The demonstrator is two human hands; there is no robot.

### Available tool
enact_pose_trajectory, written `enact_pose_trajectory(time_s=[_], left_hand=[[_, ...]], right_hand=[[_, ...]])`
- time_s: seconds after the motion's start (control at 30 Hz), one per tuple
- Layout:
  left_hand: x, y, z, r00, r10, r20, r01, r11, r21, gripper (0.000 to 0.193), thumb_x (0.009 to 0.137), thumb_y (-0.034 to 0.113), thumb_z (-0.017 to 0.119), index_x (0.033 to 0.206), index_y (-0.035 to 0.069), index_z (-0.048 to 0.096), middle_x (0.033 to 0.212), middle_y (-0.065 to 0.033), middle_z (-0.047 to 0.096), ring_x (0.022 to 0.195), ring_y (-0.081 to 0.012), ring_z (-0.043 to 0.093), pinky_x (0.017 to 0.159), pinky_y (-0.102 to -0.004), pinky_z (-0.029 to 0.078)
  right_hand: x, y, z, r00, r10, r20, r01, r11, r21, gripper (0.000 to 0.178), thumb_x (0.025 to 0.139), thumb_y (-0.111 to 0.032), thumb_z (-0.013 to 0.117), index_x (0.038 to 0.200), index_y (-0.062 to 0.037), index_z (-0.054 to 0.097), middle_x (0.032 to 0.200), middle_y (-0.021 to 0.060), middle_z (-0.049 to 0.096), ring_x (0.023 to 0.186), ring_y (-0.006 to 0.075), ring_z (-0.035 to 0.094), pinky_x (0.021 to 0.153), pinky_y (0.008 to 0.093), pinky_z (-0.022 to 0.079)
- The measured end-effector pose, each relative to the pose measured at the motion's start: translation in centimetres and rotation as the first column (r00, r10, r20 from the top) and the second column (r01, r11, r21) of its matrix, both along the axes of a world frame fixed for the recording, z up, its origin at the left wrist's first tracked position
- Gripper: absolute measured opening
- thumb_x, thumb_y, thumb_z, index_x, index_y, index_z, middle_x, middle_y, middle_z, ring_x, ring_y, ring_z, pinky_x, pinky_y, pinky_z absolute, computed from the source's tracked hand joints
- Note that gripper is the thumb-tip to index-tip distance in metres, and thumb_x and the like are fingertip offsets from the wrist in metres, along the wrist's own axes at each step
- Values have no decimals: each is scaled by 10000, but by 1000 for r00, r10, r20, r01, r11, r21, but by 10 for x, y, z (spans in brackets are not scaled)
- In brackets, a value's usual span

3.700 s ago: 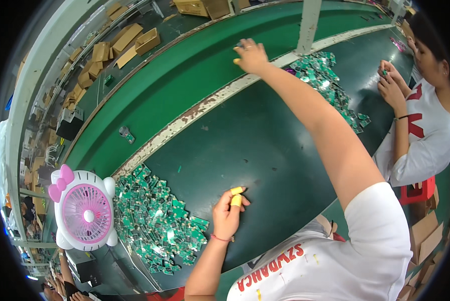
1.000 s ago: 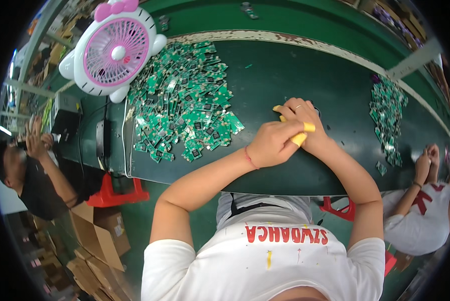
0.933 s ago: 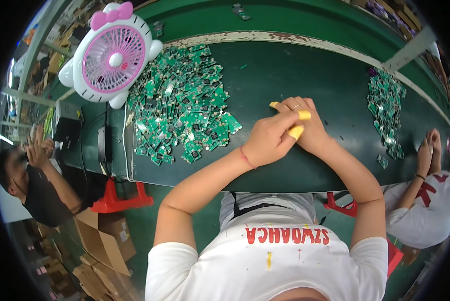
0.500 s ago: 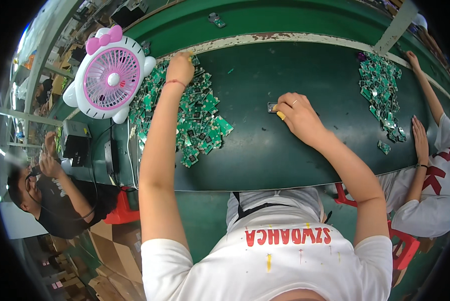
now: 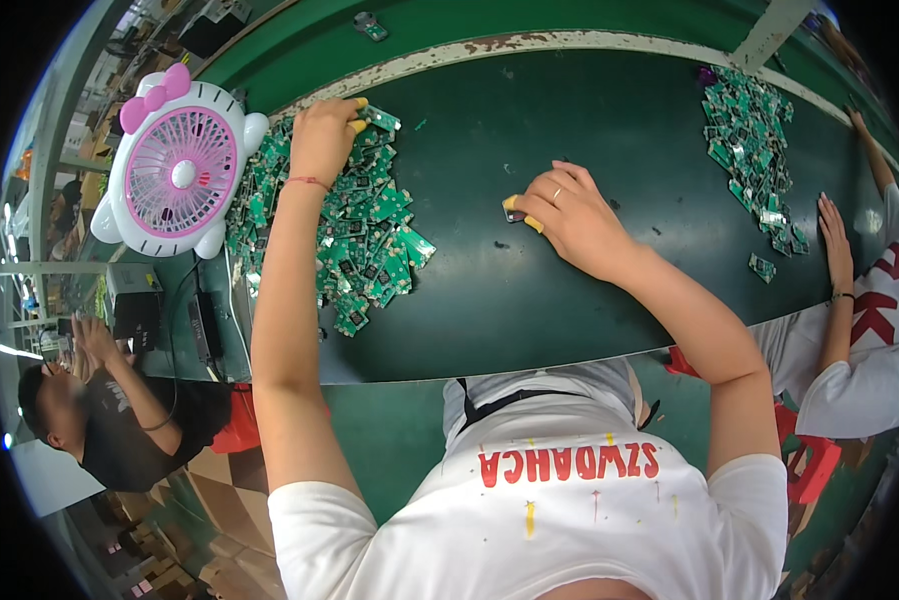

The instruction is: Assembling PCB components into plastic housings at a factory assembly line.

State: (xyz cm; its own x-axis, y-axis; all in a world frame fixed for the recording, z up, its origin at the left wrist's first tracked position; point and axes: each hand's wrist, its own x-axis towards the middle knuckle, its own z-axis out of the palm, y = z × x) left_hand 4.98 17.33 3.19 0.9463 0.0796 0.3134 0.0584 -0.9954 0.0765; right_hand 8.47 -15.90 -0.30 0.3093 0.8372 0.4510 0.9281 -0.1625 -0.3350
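The person's left hand [image 5: 321,140] is over the upper part of the large heap of green circuit boards [image 5: 364,215] on the left side of the dark green table [image 5: 569,320]. Its yellow-covered thumb and fingertip point right and stand a little apart, right at the end of one board [image 5: 383,118] on the heap's upper edge; whether they grip that board or only touch it cannot be told. The right hand [image 5: 574,222], palm down near the middle of the table, holds a small dark part [image 5: 512,212] between its yellow-covered fingertips, well apart from the heap. A ring is on this hand, and a thin red band circles the left wrist. Just left of the heap is a white fan [image 5: 182,175] with a pink grille and bow. A second, narrower heap of boards [image 5: 749,140] lies on the far right, with a single board [image 5: 762,267] just below it. A co-worker's hand [image 5: 835,245] rests near that heap. Beyond the chipped white rail [image 5: 439,57], a small grey device [image 5: 371,27] lies on the bright green strip [image 5: 299,55].
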Motion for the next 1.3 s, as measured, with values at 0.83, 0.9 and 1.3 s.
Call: enact_pose_trajectory(time_s=[0.83, 0.9, 1.3], left_hand=[[-65, -184, 0, 967, -61, 248, 252, 381, -890, 236, 837, -27, 428, 1046, -3, 533, 890, -92, 627, 722, -164, 613, 639, -262, 478], [-67, -186, -1, 932, -28, 361, 328, 492, -807, 216, 826, -21, 475, 1026, -6, 552, 917, -105, 632, 765, -197, 631, 656, -271, 483], [-63, -163, 0, 924, 79, 374, 355, 183, -917, 220, 804, 14, 573, 1021, 24, 609, 1013, -60, 527, 817, -116, 543, 689, -222, 426]], right_hand=[[-19, 5, 55, 546, -98, -832, 200, 980, 15, 101, 789, -95, 518, 853, -20, 540, 675, 22, 565, 564, 88, 444, 617, 242, 401], [-26, 10, 55, 520, -33, -854, 218, 971, 95, 101, 792, -91, 512, 856, -17, 541, 653, 9, 550, 562, 65, 429, 574, 219, 386], [-26, 20, 47, 267, 68, -961, 230, 964, 132, 121, 827, -76, 420, 860, -15, 519, 731, 20, 535, 664, 77, 483, 616, 222, 410]])
